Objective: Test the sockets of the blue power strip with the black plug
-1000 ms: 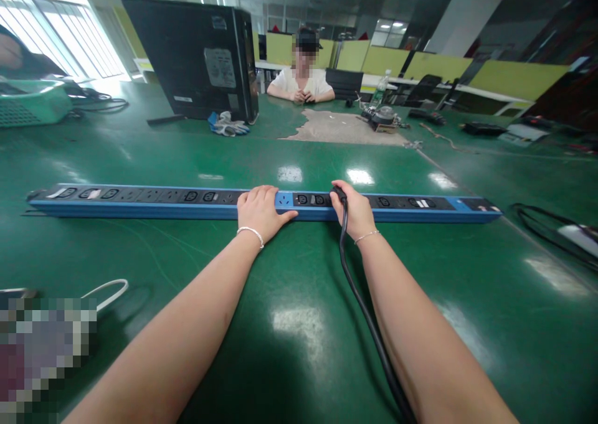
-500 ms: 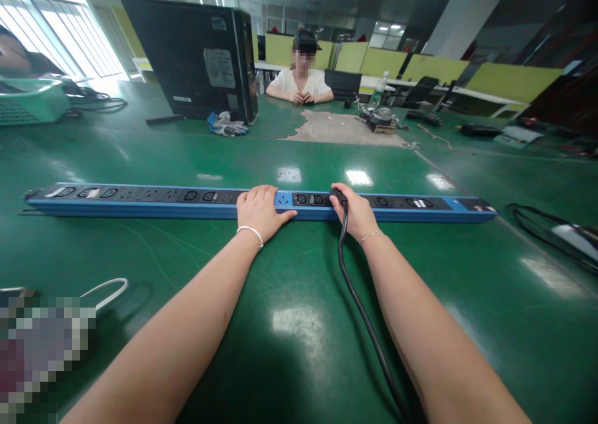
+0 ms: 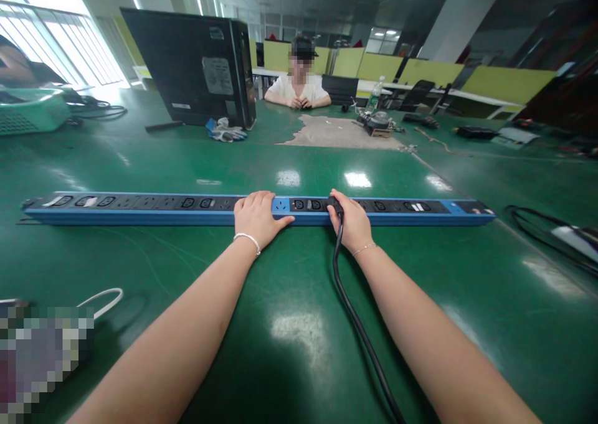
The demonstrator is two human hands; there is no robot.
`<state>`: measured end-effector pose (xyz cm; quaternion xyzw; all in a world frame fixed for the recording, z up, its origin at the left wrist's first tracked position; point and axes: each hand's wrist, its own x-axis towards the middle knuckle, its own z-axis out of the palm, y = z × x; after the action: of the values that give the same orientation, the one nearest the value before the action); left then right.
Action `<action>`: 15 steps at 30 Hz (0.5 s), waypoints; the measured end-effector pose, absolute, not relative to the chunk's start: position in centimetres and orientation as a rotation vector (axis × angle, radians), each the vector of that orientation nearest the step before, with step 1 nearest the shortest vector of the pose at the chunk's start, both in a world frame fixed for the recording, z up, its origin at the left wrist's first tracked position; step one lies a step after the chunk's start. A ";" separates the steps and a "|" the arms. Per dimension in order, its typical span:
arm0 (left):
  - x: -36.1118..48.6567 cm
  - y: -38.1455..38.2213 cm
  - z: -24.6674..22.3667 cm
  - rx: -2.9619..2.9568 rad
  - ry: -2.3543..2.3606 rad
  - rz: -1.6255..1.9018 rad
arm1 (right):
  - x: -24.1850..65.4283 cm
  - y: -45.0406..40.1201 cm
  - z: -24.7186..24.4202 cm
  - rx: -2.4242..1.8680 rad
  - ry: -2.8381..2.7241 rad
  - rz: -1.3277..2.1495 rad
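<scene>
The fingers [image 3: 340, 197] of the right hand [image 3: 355, 228] are closed narrow on a black plug [image 3: 333, 205] at the top of a blue power strip [image 3: 210, 218]. Its long axis runs crosswise beneath both hands. Left of these fingers, the left hand [image 3: 255, 221] lies over the strip, thumb spread wide along the near side. From the plug, a black cable [image 3: 348, 302] trails nearer across the counter [image 3: 289, 274], cut off by the frame's bottom. The plug's contact end is hidden; I cannot tell whether it is seated.

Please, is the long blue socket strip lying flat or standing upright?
Lying flat: the strip stretches across the green table, sockets facing up, with the left hand on it.
</scene>
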<state>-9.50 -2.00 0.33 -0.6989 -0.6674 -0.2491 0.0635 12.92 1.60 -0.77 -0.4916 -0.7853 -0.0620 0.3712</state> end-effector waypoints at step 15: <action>-6.3 -2.2 -0.2 -2.131 -1.889 -0.731 | 13.0 1.6 -0.2 -1.238 -2.091 -0.151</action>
<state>-6.30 -2.18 -0.16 -0.7212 -0.6392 -0.2473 0.1007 12.96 1.60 -0.18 -0.4772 -0.8058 -0.0583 0.3459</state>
